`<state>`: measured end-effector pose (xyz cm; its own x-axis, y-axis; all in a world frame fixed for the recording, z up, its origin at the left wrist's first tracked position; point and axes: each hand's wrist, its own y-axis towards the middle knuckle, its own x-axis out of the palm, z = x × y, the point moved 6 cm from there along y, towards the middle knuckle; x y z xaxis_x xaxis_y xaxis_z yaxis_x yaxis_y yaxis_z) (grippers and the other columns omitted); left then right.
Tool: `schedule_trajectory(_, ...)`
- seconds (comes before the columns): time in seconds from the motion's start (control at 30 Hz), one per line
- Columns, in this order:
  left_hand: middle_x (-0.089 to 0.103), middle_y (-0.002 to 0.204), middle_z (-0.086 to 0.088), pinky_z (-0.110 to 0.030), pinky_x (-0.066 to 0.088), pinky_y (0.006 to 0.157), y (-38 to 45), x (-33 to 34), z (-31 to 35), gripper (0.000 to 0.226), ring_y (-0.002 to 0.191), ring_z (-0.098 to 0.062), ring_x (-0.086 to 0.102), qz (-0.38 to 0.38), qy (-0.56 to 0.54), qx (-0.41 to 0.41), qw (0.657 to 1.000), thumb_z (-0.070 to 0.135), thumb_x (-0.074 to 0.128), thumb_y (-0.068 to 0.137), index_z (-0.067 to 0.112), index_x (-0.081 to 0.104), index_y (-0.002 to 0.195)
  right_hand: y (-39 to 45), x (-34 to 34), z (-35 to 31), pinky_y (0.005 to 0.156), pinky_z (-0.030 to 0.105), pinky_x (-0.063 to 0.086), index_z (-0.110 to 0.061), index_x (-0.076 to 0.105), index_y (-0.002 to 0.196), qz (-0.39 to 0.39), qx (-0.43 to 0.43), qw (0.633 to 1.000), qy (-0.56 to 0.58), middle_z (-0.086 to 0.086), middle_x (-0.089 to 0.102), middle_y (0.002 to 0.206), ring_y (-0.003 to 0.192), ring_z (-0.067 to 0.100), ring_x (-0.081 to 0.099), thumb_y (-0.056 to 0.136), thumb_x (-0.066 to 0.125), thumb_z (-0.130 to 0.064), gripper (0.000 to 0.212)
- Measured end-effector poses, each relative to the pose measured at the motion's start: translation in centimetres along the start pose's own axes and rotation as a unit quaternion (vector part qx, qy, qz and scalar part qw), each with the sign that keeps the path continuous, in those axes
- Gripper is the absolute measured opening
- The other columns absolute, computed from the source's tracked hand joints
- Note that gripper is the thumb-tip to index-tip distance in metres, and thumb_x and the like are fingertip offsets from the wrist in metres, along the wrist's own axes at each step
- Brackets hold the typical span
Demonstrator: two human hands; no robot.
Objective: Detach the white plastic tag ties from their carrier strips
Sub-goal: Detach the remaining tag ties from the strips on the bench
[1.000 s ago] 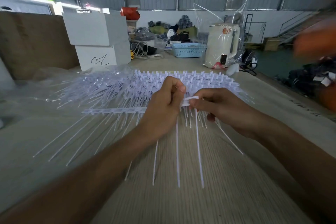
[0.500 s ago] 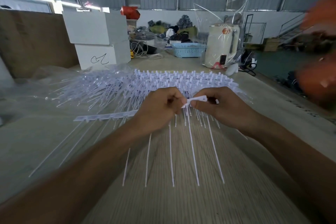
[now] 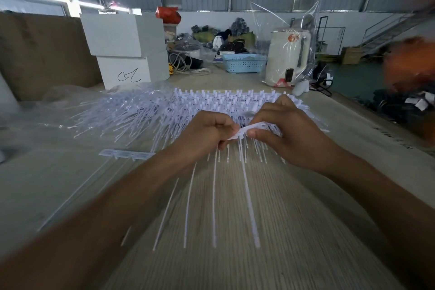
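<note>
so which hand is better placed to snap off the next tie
Right. The right hand pinches the strip just above the hanging ties; the left hand grips its other end, steadying.

Dim daylight from upper-left windows; edges smeared, wide-angle bending

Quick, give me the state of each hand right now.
Left hand: closed, pinching the carrier strip and gripping the tag ties that hang below.
Right hand: closed, pinching the strip's other end.
</note>
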<state>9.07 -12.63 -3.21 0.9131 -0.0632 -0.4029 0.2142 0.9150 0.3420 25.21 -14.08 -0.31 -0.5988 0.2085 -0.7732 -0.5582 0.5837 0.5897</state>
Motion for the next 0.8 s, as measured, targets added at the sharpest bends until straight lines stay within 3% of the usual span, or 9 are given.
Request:
schedule_trajectory(0.07,0.054,0.052,0.009,-0.023,0.036,0.056,-0.1,0.1,0.6,0.026,0.052,-0.010,0.046,-0.005,0.074,0.038,0.997,0.011,0.060,0.098,0.015,0.070,0.074,-0.2,0.4,0.8,0.072,0.015,0.029,-0.020,0.073,0.104,-0.010,0.029,0.999,0.023,-0.022,0.055,0.074,0.082,0.002,0.039,0.094,0.063,-0.035,0.021)
schedule_trajectory(0.2,0.055,0.056,0.010,-0.026,0.036,0.058,-0.4,0.3,0.6,0.020,0.054,-0.010,0.048,0.006,0.115,0.066,0.991,0.018,0.059,0.099,0.011,0.071,0.085,-0.1,0.5,1.3,0.063,0.011,0.032,-0.031,0.072,0.096,-0.002,0.037,0.999,0.038,-0.036,0.056,0.072,0.070,-0.002,0.048,0.093,0.068,-0.028,0.005)
schedule_trajectory(0.33,0.051,0.049,0.012,-0.023,0.032,0.053,-0.4,0.3,0.8,0.011,0.045,-0.004,0.044,0.018,0.161,0.088,0.983,0.021,0.060,0.098,0.022,0.066,0.089,0.0,0.4,1.1,0.066,0.008,0.034,-0.021,0.077,0.093,0.005,0.023,1.000,0.008,-0.025,0.056,0.063,0.069,-0.005,0.052,0.092,0.071,-0.023,0.006)
schedule_trajectory(0.47,0.048,0.045,0.015,-0.021,0.028,0.052,-0.5,0.4,1.4,0.008,0.041,-0.002,0.045,0.029,0.216,0.127,0.968,0.028,0.059,0.098,0.033,0.064,0.094,0.3,0.7,0.9,0.066,0.013,0.030,-0.021,0.076,0.095,-0.003,0.017,0.999,-0.035,-0.015,0.061,0.073,0.072,0.001,0.051,0.093,0.070,-0.027,0.009)
schedule_trajectory(0.53,0.050,0.044,0.017,-0.020,0.033,0.053,-0.3,0.6,1.2,0.012,0.040,0.000,0.046,0.013,0.252,0.123,0.960,0.037,0.059,0.098,0.040,0.067,0.106,0.4,0.4,1.3,0.065,0.024,0.035,-0.015,0.074,0.089,0.006,0.024,0.998,-0.056,-0.005,0.066,0.076,0.071,0.009,0.054,0.095,0.067,-0.026,0.014)
schedule_trajectory(0.6,0.051,0.043,0.018,-0.017,0.034,0.053,-0.5,1.0,0.7,0.025,0.037,0.000,0.046,-0.017,0.268,0.115,0.956,0.045,0.058,0.098,0.045,0.063,0.122,0.2,-0.8,2.6,0.063,0.024,0.035,-0.012,0.073,0.087,0.033,0.065,0.995,-0.064,-0.005,0.066,0.077,0.069,0.006,0.056,0.096,0.065,-0.023,0.016)
schedule_trajectory(0.7,0.049,0.042,0.015,-0.017,0.031,0.049,-0.8,1.4,0.3,0.028,0.035,-0.004,0.042,-0.017,0.249,0.125,0.960,0.047,0.055,0.099,0.043,0.057,0.127,-0.2,-1.8,3.7,0.060,0.011,0.033,-0.015,0.075,0.092,0.030,0.097,0.995,0.015,-0.008,0.068,0.079,0.065,0.000,0.054,0.094,0.068,-0.019,0.008)
schedule_trajectory(0.8,0.050,0.044,0.014,-0.020,0.027,0.046,-0.7,1.7,0.2,0.017,0.035,-0.007,0.041,0.004,0.249,0.135,0.959,0.045,0.053,0.101,0.038,0.059,0.115,-0.3,-0.1,2.5,0.059,0.017,0.034,-0.018,0.071,0.096,-0.039,0.067,0.992,0.100,-0.006,0.064,0.076,0.059,0.006,0.046,0.093,0.069,-0.018,0.004)
